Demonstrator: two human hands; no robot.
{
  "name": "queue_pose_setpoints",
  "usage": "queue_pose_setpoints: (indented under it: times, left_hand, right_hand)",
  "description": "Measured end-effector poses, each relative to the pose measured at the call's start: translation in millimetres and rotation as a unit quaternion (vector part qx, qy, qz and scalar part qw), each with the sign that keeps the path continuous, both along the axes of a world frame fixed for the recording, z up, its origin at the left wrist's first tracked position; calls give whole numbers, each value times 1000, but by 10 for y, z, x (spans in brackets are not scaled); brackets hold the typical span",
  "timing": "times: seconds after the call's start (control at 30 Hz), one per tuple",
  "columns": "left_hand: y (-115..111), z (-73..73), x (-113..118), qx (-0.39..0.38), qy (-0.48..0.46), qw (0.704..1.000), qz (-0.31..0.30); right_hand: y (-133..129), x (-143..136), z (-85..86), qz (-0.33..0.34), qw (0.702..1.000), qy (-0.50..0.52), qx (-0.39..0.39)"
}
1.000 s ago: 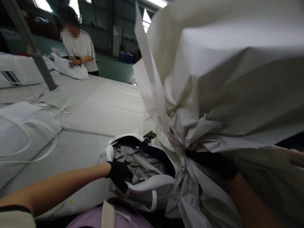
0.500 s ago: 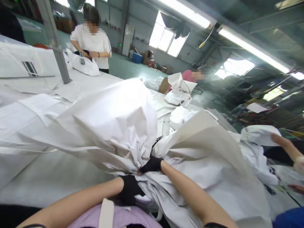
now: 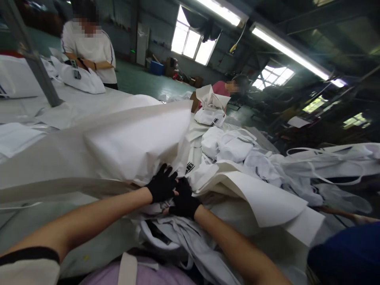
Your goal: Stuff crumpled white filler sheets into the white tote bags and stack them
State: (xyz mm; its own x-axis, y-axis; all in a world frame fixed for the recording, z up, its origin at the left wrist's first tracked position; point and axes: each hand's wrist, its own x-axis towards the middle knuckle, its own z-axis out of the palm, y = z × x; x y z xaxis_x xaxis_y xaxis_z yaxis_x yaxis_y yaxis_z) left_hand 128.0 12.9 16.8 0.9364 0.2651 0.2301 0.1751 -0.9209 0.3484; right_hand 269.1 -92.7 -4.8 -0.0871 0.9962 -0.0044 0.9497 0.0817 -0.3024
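Off-white, creased paper in a broad, thin sheet (image 3: 127, 138) is being bunched beneath both hands, its raised fold being spread beyond and to the left of the left hand. The black-gloved left hand (image 3: 162, 185) is being held with its bare fingers splayed over the gathers. Just beside it, the black-gloved right hand (image 3: 184, 200) is being held with fingers bent; whether paper is being pinched there cannot be told. Below the hands, toward the body, a soft white fabric bag with a dark-lined mouth (image 3: 160, 237) is being partly hidden by pale folds. From its creases, the sheet is being judged light but unwieldy, springy rather than limp, easily crumpled and perhaps liable to tear. A firm hold is being favoured at the gathers, where layers are being stacked, over any single loose edge.
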Motion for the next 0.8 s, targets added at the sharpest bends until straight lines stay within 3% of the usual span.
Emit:
queue_pose_setpoints:
  times: [0.03,0.1,0.23,0.3,0.37,0.43,0.5,0.53,0.57,0.63,0.7,0.73,0.8]
  left_hand:
    - [67,-19,21,46,22,999,11]
    - [173,-77,24,63,70,995,27]
    - [248,-269,-8,4,176,983,61]
    - [239,-385,29,-13,189,980,64]
    - [231,-458,116,-19,175,982,64]
    - [234,-444,204,-32,163,983,74]
    - [228,-347,187,-43,149,984,85]
    - [207,-289,103,-48,133,986,89]
    - [167,-243,-45,-54,106,989,92]
    - [12,-238,-535,-82,20,991,102]
    - [-216,-387,-1189,-157,-42,974,157]
    - [-332,-506,-1518,-204,-68,949,231]
    - [-490,-763,-2046,-279,-136,840,446]
  right_hand:
    - [-36,99,82,26,999,-22,7]
    - [-166,316,156,22,996,-80,16]
    - [-574,568,-28,-115,978,-168,-41]
    - [-656,555,-49,-122,971,-177,-101]
    - [-537,464,94,-101,971,-150,-158]
    - [-240,302,312,-92,978,-81,-170]
    - [114,92,413,-114,985,6,-131]
    - [265,-15,372,-135,985,43,-103]
    - [380,-111,264,-153,983,73,-70]
    - [486,-241,-114,-171,978,121,-2]
    - [468,-272,-569,-176,973,137,61]
    - [439,-260,-767,-182,968,148,89]
    - [392,-218,-1018,-198,954,170,146]
